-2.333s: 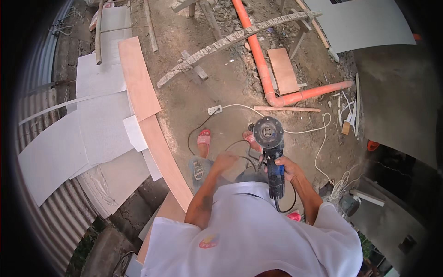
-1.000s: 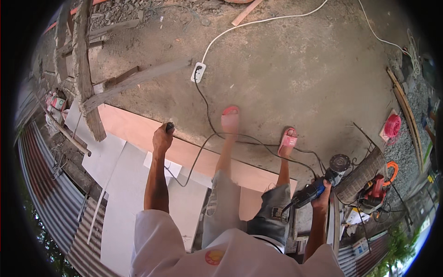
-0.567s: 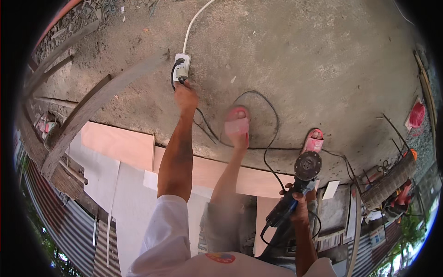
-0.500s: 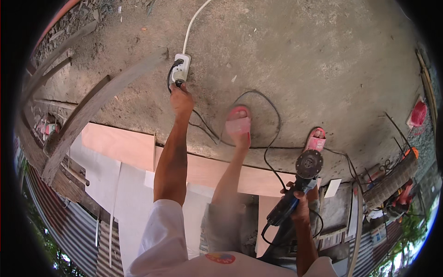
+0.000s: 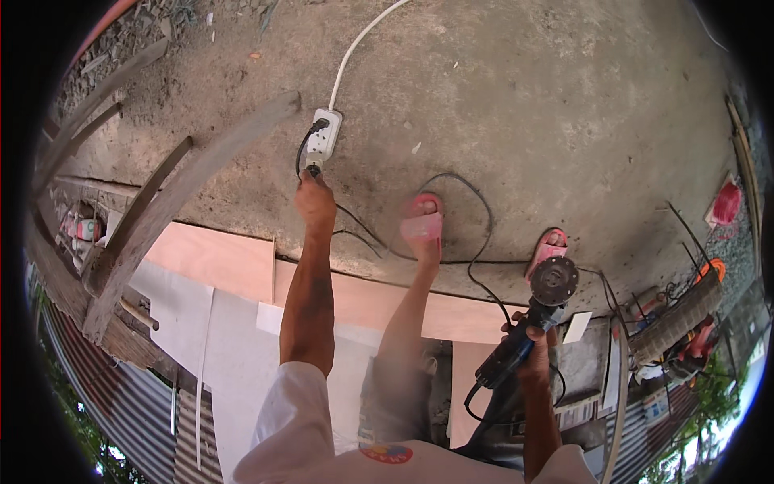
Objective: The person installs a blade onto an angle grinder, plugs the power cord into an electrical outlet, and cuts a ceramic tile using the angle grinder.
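My left hand (image 5: 314, 202) is closed at the near end of a white power strip (image 5: 326, 133), its fingers round a dark plug (image 5: 314, 170) at a pale socket piece there. Another black plug (image 5: 320, 125) sits in the strip's far end, its cord curving down beside my fingers. On the right, my right hand (image 5: 532, 355) is wrapped round the body of an angle grinder (image 5: 508, 355). The grinder's round disc (image 5: 555, 280) points away from me and looks still. A black cord loops from its rear end.
My feet in pink slippers (image 5: 422, 222) stand on the concrete floor (image 5: 500, 97), with a black cable (image 5: 488, 218) looped round them. Curved wooden pieces (image 5: 193, 181) lean at the left. Pale boards (image 5: 218, 250) lie behind me. Tools and a log (image 5: 677, 323) are at the right.
The view has shifted slightly, so the power strip appears a little lower and farther right. My left hand stays on the plug; the grinder remains in my right hand, slightly farther right in view.
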Tool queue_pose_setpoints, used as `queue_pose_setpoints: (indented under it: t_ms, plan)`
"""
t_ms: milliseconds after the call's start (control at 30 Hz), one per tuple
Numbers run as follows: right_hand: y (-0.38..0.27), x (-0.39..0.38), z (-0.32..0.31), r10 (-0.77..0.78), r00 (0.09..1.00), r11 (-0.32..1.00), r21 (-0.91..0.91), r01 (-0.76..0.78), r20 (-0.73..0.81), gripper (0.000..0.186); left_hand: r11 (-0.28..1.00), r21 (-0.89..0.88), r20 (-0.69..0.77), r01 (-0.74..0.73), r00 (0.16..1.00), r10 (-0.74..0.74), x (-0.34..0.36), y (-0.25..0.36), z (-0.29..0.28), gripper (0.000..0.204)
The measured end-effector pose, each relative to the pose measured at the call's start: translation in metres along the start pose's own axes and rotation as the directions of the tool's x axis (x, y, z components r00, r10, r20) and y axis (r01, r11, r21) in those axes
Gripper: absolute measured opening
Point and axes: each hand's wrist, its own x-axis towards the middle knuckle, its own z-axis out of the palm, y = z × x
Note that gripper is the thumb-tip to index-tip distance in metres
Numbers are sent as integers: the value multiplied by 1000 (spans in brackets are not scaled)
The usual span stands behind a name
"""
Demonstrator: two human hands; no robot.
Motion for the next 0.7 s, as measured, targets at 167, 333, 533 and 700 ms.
queue_pose_setpoints:
  t_ms: [167, 333, 533, 700]
  plan:
    - [-4, 7, 5, -47, 999, 999, 14, 47, -18, 55, 992, -122, -52, -2, 999, -5, 4, -16, 2, 27]
    - [-4, 15, -6, 26, 1000, 998, 57, -26, 4, 56, 985, -165, -12, 48, 999, -50, 10, -18, 2, 27]
    - [-6, 20, -10, -6, 1000, 999, 40, 6, -9, 55, 999, -41, 109, 8, 994, -4, 19, -3, -12, 31]
    - [-9, 25, -16, 48, 999, 996, 76, -50, 25, 53, 991, 51, 84, 123, 988, -127, 5, 18, -5, 26]
